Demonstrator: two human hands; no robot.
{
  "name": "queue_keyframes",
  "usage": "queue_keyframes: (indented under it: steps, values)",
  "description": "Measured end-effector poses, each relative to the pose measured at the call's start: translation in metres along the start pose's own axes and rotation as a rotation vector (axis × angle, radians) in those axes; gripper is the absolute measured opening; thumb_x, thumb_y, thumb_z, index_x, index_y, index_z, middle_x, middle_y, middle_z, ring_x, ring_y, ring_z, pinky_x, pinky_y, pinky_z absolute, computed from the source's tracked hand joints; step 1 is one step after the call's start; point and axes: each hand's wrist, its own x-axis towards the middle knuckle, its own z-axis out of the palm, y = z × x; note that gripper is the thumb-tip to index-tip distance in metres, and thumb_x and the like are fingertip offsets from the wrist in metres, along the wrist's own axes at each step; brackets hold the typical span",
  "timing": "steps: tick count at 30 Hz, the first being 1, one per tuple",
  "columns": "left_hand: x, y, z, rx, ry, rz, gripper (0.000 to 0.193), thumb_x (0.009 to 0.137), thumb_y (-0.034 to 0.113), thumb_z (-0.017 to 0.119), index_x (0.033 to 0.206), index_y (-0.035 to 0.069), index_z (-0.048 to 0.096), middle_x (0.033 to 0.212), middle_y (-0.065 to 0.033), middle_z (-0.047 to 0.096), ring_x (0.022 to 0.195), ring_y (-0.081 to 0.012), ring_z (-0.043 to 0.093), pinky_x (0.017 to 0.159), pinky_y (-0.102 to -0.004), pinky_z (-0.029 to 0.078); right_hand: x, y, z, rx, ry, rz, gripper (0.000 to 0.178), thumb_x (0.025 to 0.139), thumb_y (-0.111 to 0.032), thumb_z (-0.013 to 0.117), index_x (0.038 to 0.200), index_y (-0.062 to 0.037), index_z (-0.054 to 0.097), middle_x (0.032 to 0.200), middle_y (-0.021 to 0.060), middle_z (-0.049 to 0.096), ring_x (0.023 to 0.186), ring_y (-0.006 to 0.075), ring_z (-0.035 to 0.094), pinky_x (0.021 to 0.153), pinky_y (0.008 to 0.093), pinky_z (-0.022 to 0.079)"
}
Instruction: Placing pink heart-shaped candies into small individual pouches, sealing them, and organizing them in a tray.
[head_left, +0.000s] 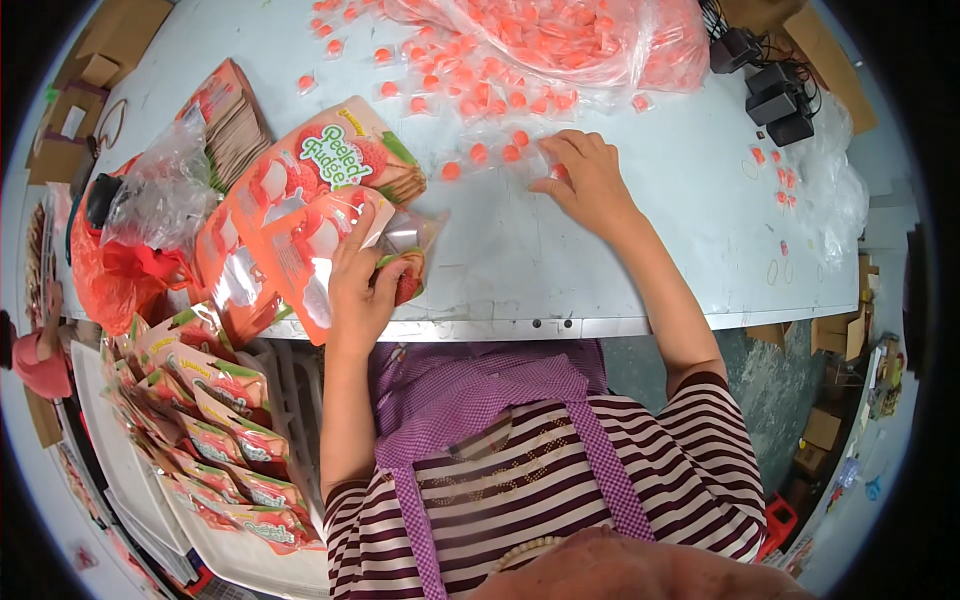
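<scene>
My left hand point(362, 280) is closed on the edge of a pink printed pouch point(300, 250), whose open mouth, with a clear film window, faces right. The pouch lies on other flat pouches at the left of the table. To the right, my right hand point(595, 190) rests on the table with thumb and fingers curled around a small wrapped red candy point(559, 172). A few more wrapped candies point(479, 154) lie in a loose row just left of those fingers. Part of the candy under the right hand is hidden.
A large clear bag of red candies point(590, 45) lies at the back, with loose ones spilled before it. Stacked pouches point(235, 130) and a red plastic bag point(125, 285) are at left. Filled pouches point(215, 420) stand in a white tray point(270, 575). Black devices point(780, 100) sit back right.
</scene>
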Motion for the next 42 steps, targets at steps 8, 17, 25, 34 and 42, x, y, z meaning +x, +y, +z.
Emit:
queue_keyframes:
  steps: [8, 17, 25, 34, 42]
  values:
    - [0.001, 0.003, -0.001, -0.011, 0.001, -0.011, 0.017, 0.073, 0.005, 0.073, 0.075, -0.002, 0.057, 0.141, -0.0196, 0.048, 0.114, -0.0383, 0.056, 0.095, -0.0408, 0.043, 0.009, -0.018, 0.010, -0.128, -0.049, -0.122, 0.041, 0.082, -0.033, 0.070, 0.119, -0.0206, 0.062, 0.126, 0.0069, 0.053, 0.113, 0.0268, 0.046, 0.094, 0.0431, 0.033]
    - [0.000, 0.003, 0.000, -0.008, 0.005, -0.023, 0.017, 0.073, 0.005, 0.073, 0.075, -0.001, 0.057, 0.141, -0.0194, 0.049, 0.114, -0.0383, 0.056, 0.096, -0.0413, 0.043, 0.021, -0.051, 0.024, -0.033, 0.065, -0.340, 0.037, 0.080, -0.036, 0.069, 0.114, -0.0229, 0.063, 0.122, 0.0055, 0.054, 0.110, 0.0241, 0.048, 0.091, 0.0461, 0.033]
    - [0.001, 0.003, 0.000, 0.018, 0.004, 0.001, 0.017, 0.073, 0.006, 0.073, 0.074, -0.002, 0.057, 0.140, -0.0194, 0.049, 0.115, -0.0384, 0.055, 0.096, -0.0412, 0.043, 0.005, -0.027, 0.017, -0.152, -0.056, -0.301, 0.038, 0.081, -0.034, 0.068, 0.117, -0.0231, 0.063, 0.123, 0.0057, 0.054, 0.112, 0.0246, 0.048, 0.094, 0.0440, 0.032]
    - [0.000, 0.005, 0.000, 0.005, -0.003, -0.035, 0.017, 0.074, 0.006, 0.072, 0.075, -0.003, 0.058, 0.141, -0.0197, 0.049, 0.115, -0.0388, 0.055, 0.095, -0.0412, 0.043, -0.046, 0.034, -0.047, -0.046, -0.046, -0.018, 0.028, 0.082, -0.029, 0.069, 0.108, -0.0188, 0.069, 0.122, 0.0087, 0.056, 0.118, 0.0275, 0.046, 0.101, 0.0440, 0.030]
    - [-0.001, 0.002, 0.000, 0.011, -0.024, -0.057, 0.018, 0.075, 0.006, 0.072, 0.075, -0.002, 0.057, 0.141, -0.0200, 0.048, 0.115, -0.0385, 0.055, 0.095, -0.0414, 0.044, 0.016, 0.127, -0.039, -0.213, 0.109, 0.286, 0.036, 0.086, -0.021, 0.067, 0.119, -0.0083, 0.062, 0.122, 0.0162, 0.059, 0.112, 0.0353, 0.053, 0.096, 0.0451, 0.043]
